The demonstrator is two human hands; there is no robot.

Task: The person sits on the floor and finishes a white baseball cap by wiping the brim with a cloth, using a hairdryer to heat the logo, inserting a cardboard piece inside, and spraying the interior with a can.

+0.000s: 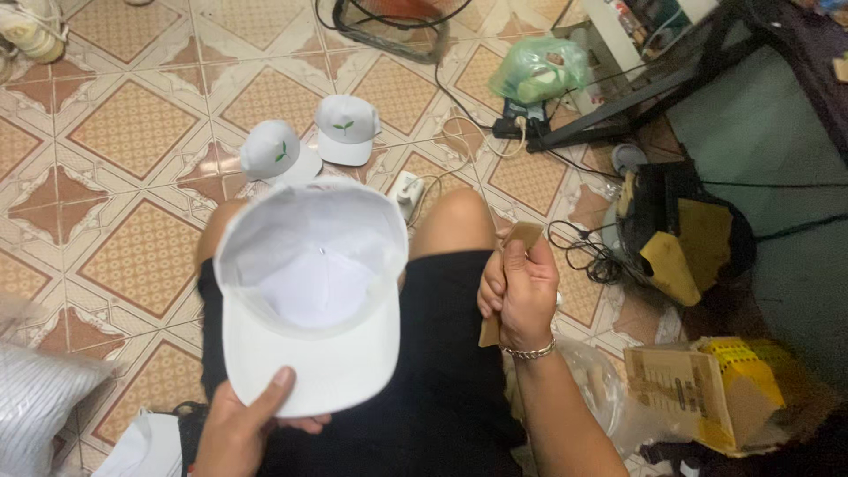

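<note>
Left hand (243, 424) grips the brim of an upturned white cap (309, 291) above the lap, thumb pressed on top. Right hand (521, 296), beside it, pinches a brown cardboard strip (512, 265). Two more caps (309, 141) lie on the floor beyond.

White cap (309, 291) and brown card strip (515, 265) being held over the lap

The cap is lying upside down, its hollow crown opening upward and showing a pale lining with a small button point at the centre, its stiff brim pointing toward the person and being pinched at the near edge. The cardboard strip, flat, narrow and tan, is standing roughly upright just to the right of the cap, apart from it, its top end sticking out above the fingers gripping it
</note>
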